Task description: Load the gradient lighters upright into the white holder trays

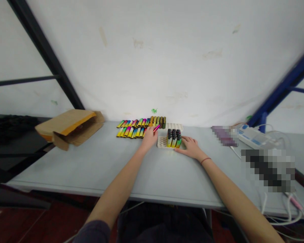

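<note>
A broad, scuffed white wall (152, 60) rises behind a long pale-grey tabletop (91, 165). A slanting black metal post (45, 50) stands at the left and a slanting dark-blue metal post (288, 77) at the right. On the left part of the table lies a brown cardboard box (68, 125), its open end facing the middle. Far right, near some white cables, is a white and pale-blue power strip (254, 136).

In the middle, two rows of slim, shiny, multicoloured lighter-like pieces (130, 132) lie side by side, one row behind the other. The right hand (192, 148) rests on the table, thumb and fingers spread apart at the right end of an off-white, pocketed tray (162, 142); whether it grips the tray, I cannot tell. On the right part of that tray stands an upright block of black-topped, bright-bodied lighters (174, 138), just beside the hand. The left hand (149, 135) is closed round a single slim, glossy magenta piece (156, 128), held tilted between the rows and the block. Behind stands a small cluster of gold-topped pieces (158, 121), with a second off-white tray (176, 127) beside it.
</note>
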Demonstrator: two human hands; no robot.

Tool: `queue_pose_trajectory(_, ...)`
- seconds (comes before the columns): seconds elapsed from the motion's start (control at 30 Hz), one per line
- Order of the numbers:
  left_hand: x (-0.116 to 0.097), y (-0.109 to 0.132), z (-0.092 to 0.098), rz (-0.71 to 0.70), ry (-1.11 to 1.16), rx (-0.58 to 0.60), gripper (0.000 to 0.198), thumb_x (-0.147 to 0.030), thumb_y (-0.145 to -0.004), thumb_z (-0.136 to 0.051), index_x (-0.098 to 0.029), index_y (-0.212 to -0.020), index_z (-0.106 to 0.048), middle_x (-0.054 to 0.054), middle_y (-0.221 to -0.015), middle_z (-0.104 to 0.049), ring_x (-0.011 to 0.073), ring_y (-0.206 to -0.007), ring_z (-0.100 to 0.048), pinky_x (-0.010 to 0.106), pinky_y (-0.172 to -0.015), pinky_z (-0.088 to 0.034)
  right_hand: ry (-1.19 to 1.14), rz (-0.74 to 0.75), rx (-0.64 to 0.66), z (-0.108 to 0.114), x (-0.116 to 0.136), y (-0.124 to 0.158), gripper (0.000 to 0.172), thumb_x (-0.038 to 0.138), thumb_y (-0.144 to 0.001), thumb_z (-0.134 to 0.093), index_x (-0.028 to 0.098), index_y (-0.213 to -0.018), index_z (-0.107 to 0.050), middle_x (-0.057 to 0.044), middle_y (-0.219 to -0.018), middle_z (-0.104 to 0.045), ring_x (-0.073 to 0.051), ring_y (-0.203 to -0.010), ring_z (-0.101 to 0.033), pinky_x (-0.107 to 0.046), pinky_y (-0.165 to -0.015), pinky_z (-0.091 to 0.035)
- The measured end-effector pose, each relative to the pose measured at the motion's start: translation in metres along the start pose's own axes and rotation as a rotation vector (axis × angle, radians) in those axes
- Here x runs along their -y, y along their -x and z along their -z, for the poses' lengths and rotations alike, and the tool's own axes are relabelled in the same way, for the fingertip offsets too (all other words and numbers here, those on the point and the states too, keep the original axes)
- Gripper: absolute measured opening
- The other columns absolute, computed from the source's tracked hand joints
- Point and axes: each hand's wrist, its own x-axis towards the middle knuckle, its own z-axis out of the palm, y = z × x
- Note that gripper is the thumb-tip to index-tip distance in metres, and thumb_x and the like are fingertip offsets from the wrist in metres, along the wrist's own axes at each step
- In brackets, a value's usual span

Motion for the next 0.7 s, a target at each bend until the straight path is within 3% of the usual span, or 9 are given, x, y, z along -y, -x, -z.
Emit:
queue_pose_trajectory(0.1,0.000,-0.003,-0.004,0.189,0.380,0.052,0.019,-0.017,-0.087,-0.046,-0.019,-0.104,-0.053,0.000,-0.080,-0.061,0.0135,-0.067,-0.064,0.029,-0.071,-0.052,0.002,-0.003,-0.002,-0.001,-0.001,0.000,0.078,0.072,-0.084,-0.053,0.020,-0.142,-0.051,-0.014,-0.147,-0.051,-0.033,-0.136,-0.042,-0.049,-0.110,-0.032)
queue_pose_trajectory(0.2,-0.009,-0.001,-0.006,0.313,0.735,0.072,0.001,-0.022,-0.089,-0.045,-0.021,-0.089,-0.045,-0.008,-0.058,-0.043,0.0075,-0.045,-0.044,0.019,-0.048,-0.038,0.002,0.004,-0.002,-0.001,-0.001,-0.001,0.078,0.072,-0.084,-0.053,0.019,-0.142,-0.052,-0.014,-0.146,-0.052,-0.033,-0.136,-0.043,-0.049,-0.110,-0.033)
queue_pose_trajectory(0.3,-0.021,0.003,-0.004,0.358,0.973,0.104,0.030,-0.046,-0.094,-0.040,-0.021,-0.078,-0.044,-0.009,-0.050,-0.034,0.0062,-0.037,-0.030,0.018,-0.040,-0.025,0.002,0.008,-0.003,0.000,-0.001,-0.001,0.078,0.072,-0.084,-0.053,0.019,-0.141,-0.053,-0.015,-0.146,-0.052,-0.034,-0.135,-0.043,-0.049,-0.109,-0.033)
queue_pose_trajectory(0.37,-0.027,0.007,-0.001,0.394,1.054,0.115,0.048,-0.063,-0.092,-0.036,-0.021,-0.071,-0.044,-0.009,-0.046,-0.032,0.0060,-0.035,-0.027,0.018,-0.038,-0.025,0.001,0.009,-0.004,0.000,-0.001,-0.001,0.077,0.072,-0.084,-0.053,0.019,-0.140,-0.053,-0.015,-0.146,-0.052,-0.034,-0.135,-0.044,-0.049,-0.109,-0.033)
queue_pose_trajectory(0.47,-0.032,0.011,0.000,0.440,1.104,0.098,0.057,-0.072,-0.088,-0.034,-0.021,-0.063,-0.041,-0.008,-0.042,-0.030,0.0063,-0.033,-0.026,0.019,-0.036,-0.023,0.001,0.008,-0.008,0.000,0.000,0.000,0.077,0.072,-0.084,-0.054,0.019,-0.140,-0.053,-0.015,-0.146,-0.052,-0.034,-0.134,-0.044,-0.050,-0.109,-0.033)
queue_pose_trajectory(0.57,-0.034,0.013,0.000,0.490,1.125,0.067,0.056,-0.070,-0.089,-0.034,-0.022,-0.059,-0.037,-0.008,-0.040,-0.027,0.0064,-0.032,-0.024,0.020,-0.034,-0.018,0.003,0.007,-0.015,0.000,0.000,0.000,0.075,0.072,-0.084,-0.054,0.020,-0.139,-0.054,-0.014,-0.145,-0.053,-0.034,-0.134,-0.044,-0.050,-0.109,-0.033)
queue_pose_trajectory(0.7,-0.036,0.014,0.000,0.550,1.169,0.018,0.048,-0.053,-0.093,-0.032,-0.022,-0.056,-0.033,-0.008,-0.039,-0.020,0.0059,-0.031,-0.015,0.020,-0.035,-0.011,0.003,0.008,-0.014,0.001,0.000,0.000,0.075,0.072,-0.085,-0.053,0.020,-0.139,-0.054,-0.014,-0.145,-0.053,-0.034,-0.134,-0.045,-0.050,-0.109,-0.033)
